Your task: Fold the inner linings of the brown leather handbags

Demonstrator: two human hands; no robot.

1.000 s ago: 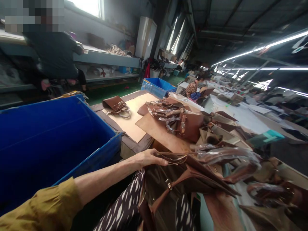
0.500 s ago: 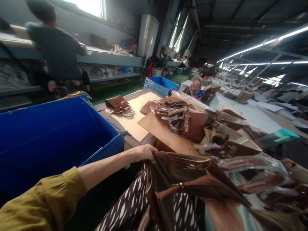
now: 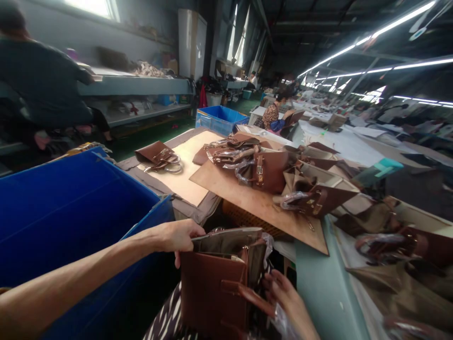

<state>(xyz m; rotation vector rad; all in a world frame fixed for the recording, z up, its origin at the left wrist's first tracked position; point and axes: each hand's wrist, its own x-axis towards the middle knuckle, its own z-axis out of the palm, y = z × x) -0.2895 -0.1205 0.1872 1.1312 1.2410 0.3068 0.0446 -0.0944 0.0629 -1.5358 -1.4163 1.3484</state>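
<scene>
A brown leather handbag (image 3: 212, 288) stands upright over my lap, its top gaping and its drab lining showing. My left hand (image 3: 184, 236) is closed on its upper left edge. At the bag's right side, my right hand (image 3: 285, 295) has loosely bent, parted fingers near the brown handle (image 3: 253, 298), which is partly wrapped in clear plastic. Whether those fingers touch the bag is unclear. Several similar handbags (image 3: 272, 170) lie heaped on the table beyond, their handles also in plastic. Another handbag (image 3: 159, 156) lies apart on a pale sheet.
A large blue bin (image 3: 71, 198) stands at my left, and a smaller blue bin (image 3: 215, 120) farther off. A brown board (image 3: 244, 196) juts out beside the greenish table edge (image 3: 318, 278). One person (image 3: 46, 85) sits at a bench on the left; another (image 3: 272, 115) works farther back.
The handbag has turned from lying tilted with its opening towards me to upright with its leather face showing. My right hand has come from beneath it to its right side. The view has shifted right.
</scene>
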